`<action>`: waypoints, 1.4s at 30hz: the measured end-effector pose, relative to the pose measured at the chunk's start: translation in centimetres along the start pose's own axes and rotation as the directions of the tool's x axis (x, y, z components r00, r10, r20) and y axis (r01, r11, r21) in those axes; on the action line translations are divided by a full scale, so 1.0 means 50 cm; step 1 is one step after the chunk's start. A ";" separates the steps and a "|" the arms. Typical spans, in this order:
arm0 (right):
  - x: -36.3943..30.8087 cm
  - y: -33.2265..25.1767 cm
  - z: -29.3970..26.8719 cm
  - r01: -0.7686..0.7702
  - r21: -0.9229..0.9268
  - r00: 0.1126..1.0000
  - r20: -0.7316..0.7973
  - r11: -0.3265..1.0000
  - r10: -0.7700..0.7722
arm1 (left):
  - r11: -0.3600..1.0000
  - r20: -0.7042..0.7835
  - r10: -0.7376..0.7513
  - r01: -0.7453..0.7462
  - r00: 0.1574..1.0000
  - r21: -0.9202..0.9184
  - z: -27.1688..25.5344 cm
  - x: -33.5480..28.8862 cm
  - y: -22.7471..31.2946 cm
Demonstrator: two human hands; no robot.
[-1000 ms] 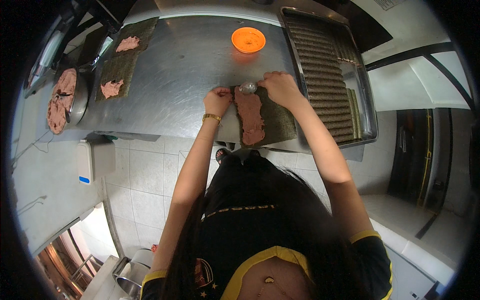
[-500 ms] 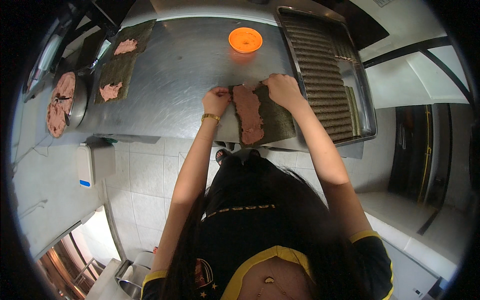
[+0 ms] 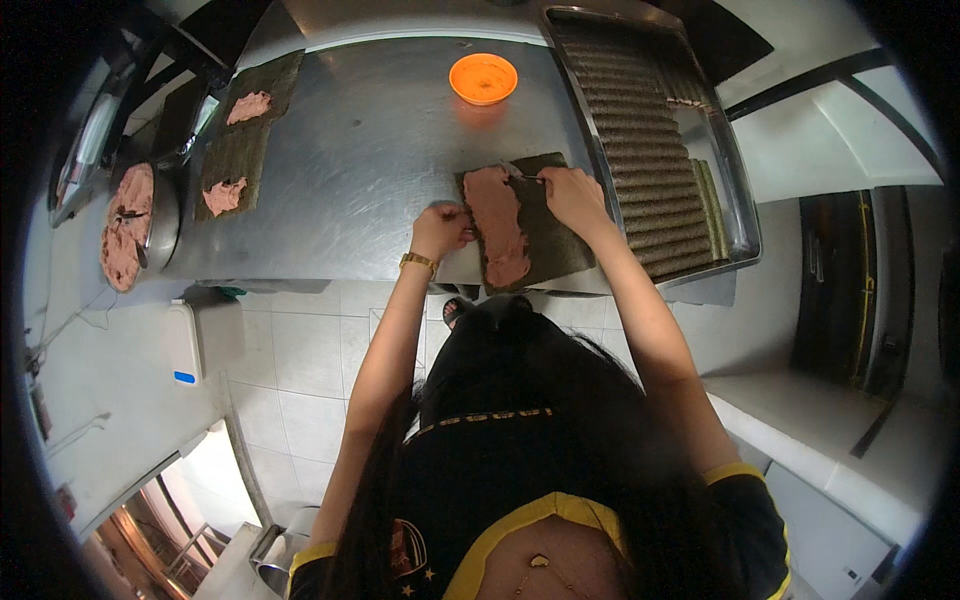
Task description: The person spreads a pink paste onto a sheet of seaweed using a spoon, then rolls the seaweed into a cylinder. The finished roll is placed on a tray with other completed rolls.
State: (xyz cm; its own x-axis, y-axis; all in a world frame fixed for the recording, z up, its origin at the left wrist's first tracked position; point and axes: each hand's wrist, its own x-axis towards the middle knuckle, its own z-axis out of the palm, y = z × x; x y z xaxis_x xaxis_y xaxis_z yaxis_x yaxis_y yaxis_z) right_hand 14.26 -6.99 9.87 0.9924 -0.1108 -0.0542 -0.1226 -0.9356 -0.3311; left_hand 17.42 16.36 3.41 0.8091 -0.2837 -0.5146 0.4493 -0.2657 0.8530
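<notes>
While your right hand (image 3: 573, 195) pinches the handle of a spoon (image 3: 512, 171), your left hand (image 3: 443, 230) has slid from the far left corner of the dark green sheet (image 3: 555, 230) to partway down its left edge. The fingers there are curled in at the edge; whether they grip it or only rest against it, you cannot tell from this view. The sheet lies flat near the front of the steel table (image 3: 350, 150), between your hands, and its far left corner now shows uncovered.

The spoon has shifted too, from over the strip of pink paste (image 3: 497, 225) to its far right corner. That suggests you are tidying or widening the far end of the spread. The paste covers a long band on the sheet's left side, while the right side is bare, so the spreading looks well along in that band. To your right, just beyond the sheet, stands the metal tray (image 3: 754, 240) of ridged dark pieces.
</notes>
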 end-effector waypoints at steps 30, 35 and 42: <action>-0.228 0.016 -0.064 0.223 0.167 0.966 0.095 0.960 -0.241 | 0.994 0.120 -0.100 0.105 0.988 -0.036 0.007 -0.077 0.007; -0.240 -0.017 -0.030 0.470 -0.124 0.877 -0.043 0.874 -0.478 | 0.994 0.176 -0.101 0.108 0.979 -0.028 0.006 -0.096 -0.025; -0.275 -0.050 -0.011 0.464 -0.254 0.882 0.046 0.849 -0.469 | 0.984 0.114 -0.012 -0.009 0.993 0.180 0.016 -0.113 -0.024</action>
State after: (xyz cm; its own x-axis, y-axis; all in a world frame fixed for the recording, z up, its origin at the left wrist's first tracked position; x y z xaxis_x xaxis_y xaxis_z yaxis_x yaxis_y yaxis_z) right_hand 0.92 -3.33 11.95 0.9321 0.3564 0.0642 0.3603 -0.9304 -0.0670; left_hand 11.98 17.54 5.22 0.7551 -0.3837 -0.5317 0.3667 -0.4251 0.8275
